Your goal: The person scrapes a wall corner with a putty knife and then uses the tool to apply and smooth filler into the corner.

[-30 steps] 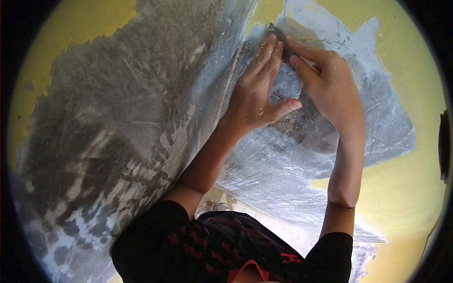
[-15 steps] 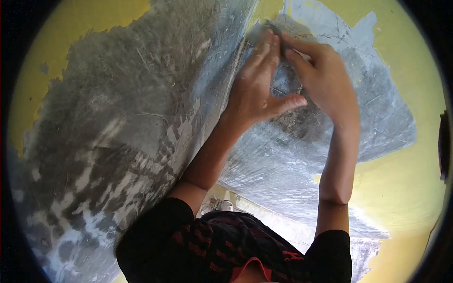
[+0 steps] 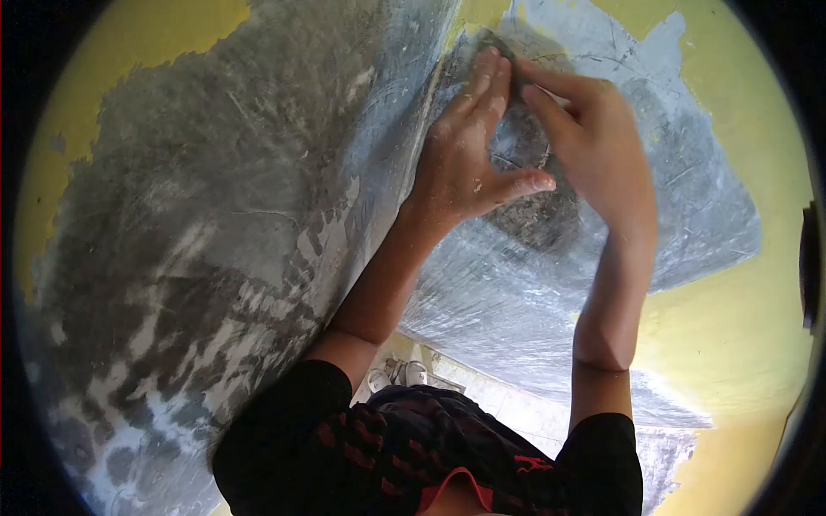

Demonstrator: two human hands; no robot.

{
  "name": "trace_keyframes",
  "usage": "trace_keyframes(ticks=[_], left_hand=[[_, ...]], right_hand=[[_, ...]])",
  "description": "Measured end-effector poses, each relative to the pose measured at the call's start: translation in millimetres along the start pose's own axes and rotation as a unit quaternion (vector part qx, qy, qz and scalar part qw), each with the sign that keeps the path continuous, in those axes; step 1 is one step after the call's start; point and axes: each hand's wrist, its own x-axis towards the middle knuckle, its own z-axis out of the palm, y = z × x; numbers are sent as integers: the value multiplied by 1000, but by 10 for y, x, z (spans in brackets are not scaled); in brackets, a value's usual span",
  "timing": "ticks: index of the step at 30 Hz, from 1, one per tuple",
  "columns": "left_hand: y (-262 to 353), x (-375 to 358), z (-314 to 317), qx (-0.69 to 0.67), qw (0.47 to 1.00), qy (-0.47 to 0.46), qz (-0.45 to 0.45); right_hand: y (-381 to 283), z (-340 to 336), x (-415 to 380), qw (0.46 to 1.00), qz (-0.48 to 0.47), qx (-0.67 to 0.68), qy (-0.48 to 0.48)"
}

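A dark grey, thin piece that looks like sandpaper point(image 3: 495, 39) lies against the wall near the corner, mostly covered by my fingers. My left hand point(image 3: 469, 159) presses on it with straight fingers laid flat and the thumb spread out to the right. My right hand point(image 3: 598, 142) is closed, thumb and forefinger pinching the right edge of the piece. Pale dust marks the left fingers and thumb tip. Behind both hands is a grey bare patch point(image 3: 680, 198) of the right wall, with a darker rough spot point(image 3: 546, 215) below the left thumb.
On the left stands another wall with a wide scraped grey area point(image 3: 206, 172), meeting the right wall in a corner. Yellow paint point(image 3: 714, 335) borders the patches. Light floor tiles point(image 3: 508, 404) and my white shoes point(image 3: 416, 373) show below. A dark object point(image 3: 809, 267) sits at the right edge.
Both hands stay together near the corner with the dark piece, shifted very slightly. The view has tilted a little; more of the shoes shows.
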Motion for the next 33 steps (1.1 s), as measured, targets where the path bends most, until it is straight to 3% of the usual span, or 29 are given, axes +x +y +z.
trace_keyframes(ticks=[2, 8, 11, 13, 18, 20, 24, 26, 29, 33], left_hand=[[-61, 45, -44, 6, 1000, 21, 9], [23, 57, -87, -41, 999, 8, -13], [13, 35, -82, 19, 999, 39, 2], [83, 31, -127, -77, 996, -4, -47], [34, 41, -141, -9, 998, 34, -54], [77, 21, -147, -93, 994, -7, -57], [94, 46, -157, -126, 986, 27, -103], [-6, 73, -252, -83, 995, 2, -54], [102, 52, -130, -133, 987, 20, -85], [18, 96, -197, -76, 996, 23, -51]], right_hand=[[131, 169, 111, 992, -118, -6, 46], [44, 65, 22, 998, -51, 28, 17], [13, 128, 58, 999, -28, 11, -10], [121, 111, 38, 998, -60, 16, 0], [32, 145, 69, 999, -39, 21, -27], [10, 45, -48, 998, -53, 39, -13], [118, 217, 49, 996, -69, 46, 14], [101, 232, 48, 997, -76, 32, 14], [92, 133, 19, 998, -15, 59, -5], [113, 209, 30, 998, -34, 45, 18]])
